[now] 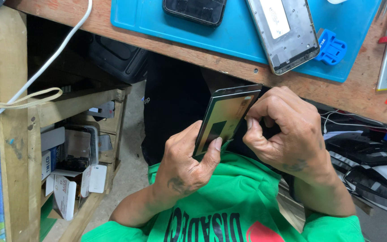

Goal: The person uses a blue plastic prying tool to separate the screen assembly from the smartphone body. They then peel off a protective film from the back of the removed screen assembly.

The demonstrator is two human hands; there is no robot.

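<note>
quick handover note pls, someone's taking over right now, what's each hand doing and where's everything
Left hand: holds the phone screen panel by its lower edge, tilted up over the lap.
Right hand: thumb and fingertips pinch at the panel's right edge.
On the blue mat: a dark phone, a bare metal phone frame, a blue plastic tool.
Done: panel is off the bench and in hand.
Left: panel and frame are still apart.

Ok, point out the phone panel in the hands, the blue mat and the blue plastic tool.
phone panel (224, 117), head view, middle of its face.
blue mat (148, 20), head view, bare left part.
blue plastic tool (332, 48), head view, its body.
</note>
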